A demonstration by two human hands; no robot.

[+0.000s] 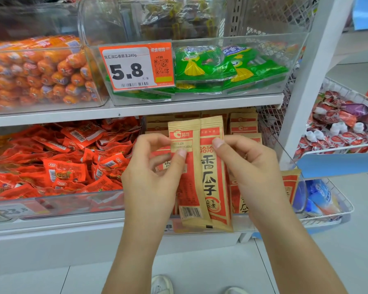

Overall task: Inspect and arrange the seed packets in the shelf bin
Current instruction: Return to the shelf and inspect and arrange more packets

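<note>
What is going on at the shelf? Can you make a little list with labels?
left hand: pinches back-side seed packet
right hand: pinches front-side seed packet
packets: held upright, side by side, before the seed bin
left neighbour: bin of red snack packets
above: green packets, price tag reading 5.8

Both forearms are reaching up from the bottom of the frame toward its centre. The left hand (152,175) and the right hand (252,168) are curling their fingers, thumbs pinching inward, facing each other.
</note>
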